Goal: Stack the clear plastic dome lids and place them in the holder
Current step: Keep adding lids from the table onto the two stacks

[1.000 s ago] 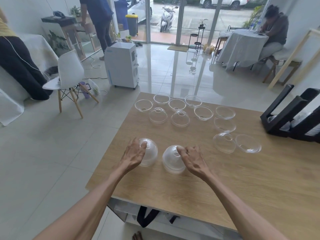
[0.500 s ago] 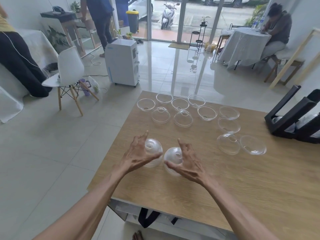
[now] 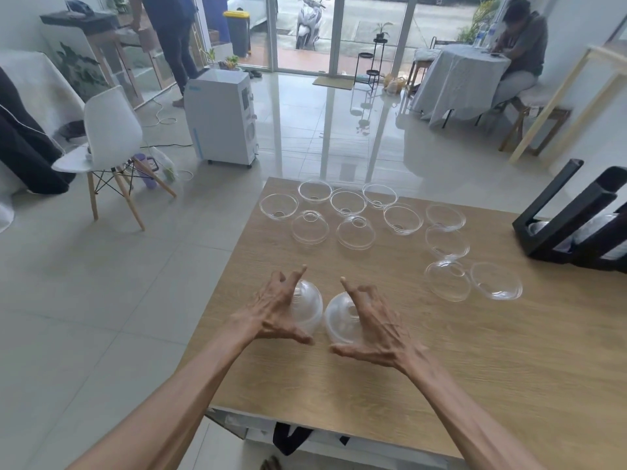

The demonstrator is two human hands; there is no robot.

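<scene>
Change: both my hands have lifted off the domes, fingers now spread.
Left hand point(image 3: 276, 308): open, hovering at left dome lid point(image 3: 307, 310).
Right hand point(image 3: 369, 320): open, beside right dome lid point(image 3: 339, 322), near table point(image 3: 475, 385) front-left corner.

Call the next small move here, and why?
Probably bring the two near lids together and nest one over the other. Each hand, left hand and right hand, is cupped around a lid, left lid and right lid, side by side, dome up, nearly touching. The holder sits far right; other lids lie scattered.
</scene>
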